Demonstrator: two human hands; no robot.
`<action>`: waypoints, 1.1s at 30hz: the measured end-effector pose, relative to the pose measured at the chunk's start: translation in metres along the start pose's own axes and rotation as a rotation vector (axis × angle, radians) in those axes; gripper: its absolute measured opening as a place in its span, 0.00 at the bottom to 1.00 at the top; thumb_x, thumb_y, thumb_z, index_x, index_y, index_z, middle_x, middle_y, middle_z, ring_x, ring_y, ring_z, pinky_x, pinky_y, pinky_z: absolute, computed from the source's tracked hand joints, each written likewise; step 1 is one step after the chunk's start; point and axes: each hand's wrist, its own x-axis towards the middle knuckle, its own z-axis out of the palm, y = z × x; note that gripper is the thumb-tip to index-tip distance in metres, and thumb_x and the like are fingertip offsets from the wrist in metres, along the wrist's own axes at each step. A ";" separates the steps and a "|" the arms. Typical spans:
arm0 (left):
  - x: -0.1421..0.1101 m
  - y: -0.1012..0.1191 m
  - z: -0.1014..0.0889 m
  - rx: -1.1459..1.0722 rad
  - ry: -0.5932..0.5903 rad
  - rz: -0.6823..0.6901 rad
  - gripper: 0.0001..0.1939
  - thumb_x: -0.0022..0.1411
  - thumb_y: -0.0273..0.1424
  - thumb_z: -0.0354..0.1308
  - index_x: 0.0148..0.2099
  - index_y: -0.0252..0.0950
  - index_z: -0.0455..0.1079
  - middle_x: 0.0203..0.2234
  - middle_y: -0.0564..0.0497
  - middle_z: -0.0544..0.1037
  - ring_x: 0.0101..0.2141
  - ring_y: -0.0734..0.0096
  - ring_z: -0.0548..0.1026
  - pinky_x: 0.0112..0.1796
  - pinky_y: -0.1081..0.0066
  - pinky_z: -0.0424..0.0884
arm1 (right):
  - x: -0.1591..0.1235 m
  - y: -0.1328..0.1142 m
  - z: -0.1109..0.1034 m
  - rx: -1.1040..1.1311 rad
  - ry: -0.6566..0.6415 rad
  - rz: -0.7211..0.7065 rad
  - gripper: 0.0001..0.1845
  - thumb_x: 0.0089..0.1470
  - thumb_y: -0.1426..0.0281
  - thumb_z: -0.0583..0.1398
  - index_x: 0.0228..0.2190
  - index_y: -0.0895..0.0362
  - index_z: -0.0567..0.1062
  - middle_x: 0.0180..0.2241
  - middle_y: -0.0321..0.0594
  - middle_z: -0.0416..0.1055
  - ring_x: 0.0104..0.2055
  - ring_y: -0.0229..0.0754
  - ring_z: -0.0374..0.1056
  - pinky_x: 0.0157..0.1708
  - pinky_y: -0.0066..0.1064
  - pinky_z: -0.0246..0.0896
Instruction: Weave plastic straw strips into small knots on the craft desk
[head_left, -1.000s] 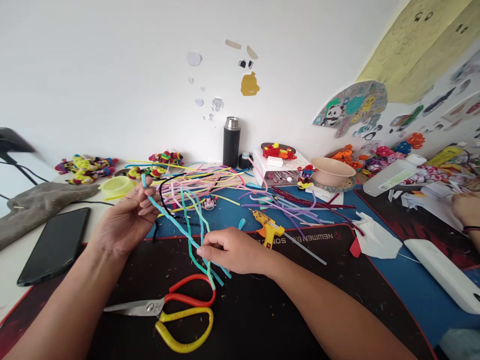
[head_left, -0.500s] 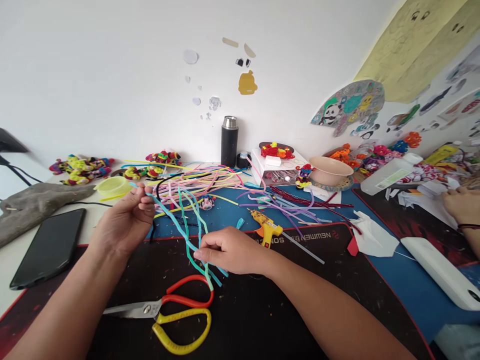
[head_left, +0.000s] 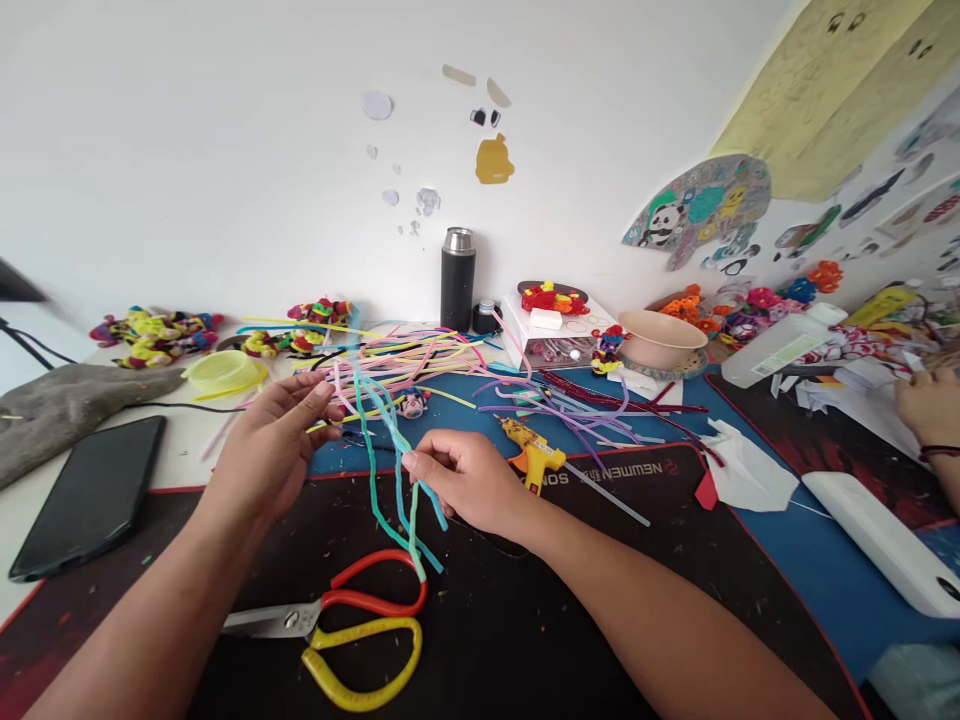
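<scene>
My right hand [head_left: 469,475] pinches a light blue pipe cleaner [head_left: 387,410] above the dark mat. Its upper end is smeared by motion and points toward the wall. My left hand [head_left: 277,440] is just left of it, fingers loosely bent and apart, with nothing seen in them. Several bent teal and mint pipe cleaners [head_left: 373,490] lie below and beside the held one. Nearer to me, scissors [head_left: 364,600] with one red and one yellow handle rest on the mat. A yellow hot glue gun [head_left: 536,455] lies right of my right hand.
Behind are a pile of pastel pipe cleaners [head_left: 442,350], a black thermos [head_left: 457,280] and a beige bowl [head_left: 660,340]. A phone [head_left: 90,495] lies at left. Another person's hand [head_left: 930,415] is at far right, near a clear bottle [head_left: 787,345] and a white device [head_left: 885,545].
My left hand has let go of the light blue pipe cleaner's end and moved slightly right. That end has swung up and right. My right hand has risen a little, still pinching it.
</scene>
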 end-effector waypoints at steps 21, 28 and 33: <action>-0.015 -0.009 0.011 0.517 -0.479 -0.158 0.23 0.54 0.51 0.77 0.27 0.38 0.76 0.20 0.56 0.72 0.20 0.75 0.64 0.21 0.75 0.58 | -0.002 0.002 0.007 -0.284 -0.090 -0.119 0.16 0.70 0.62 0.66 0.30 0.55 0.75 0.26 0.30 0.70 0.29 0.36 0.63 0.33 0.29 0.51; -0.013 -0.011 0.007 0.616 -0.500 -0.131 0.26 0.57 0.55 0.73 0.27 0.39 0.75 0.18 0.56 0.71 0.21 0.73 0.63 0.22 0.74 0.59 | -0.002 0.003 0.008 -0.326 -0.106 -0.108 0.17 0.70 0.61 0.66 0.29 0.55 0.76 0.25 0.30 0.70 0.28 0.36 0.63 0.31 0.30 0.48; -0.009 -0.009 0.003 0.713 -0.444 -0.096 0.27 0.54 0.56 0.74 0.25 0.40 0.73 0.18 0.56 0.71 0.21 0.72 0.63 0.22 0.73 0.58 | -0.002 0.000 0.007 -0.315 -0.112 -0.101 0.16 0.69 0.61 0.67 0.30 0.55 0.77 0.25 0.30 0.71 0.29 0.36 0.64 0.31 0.29 0.50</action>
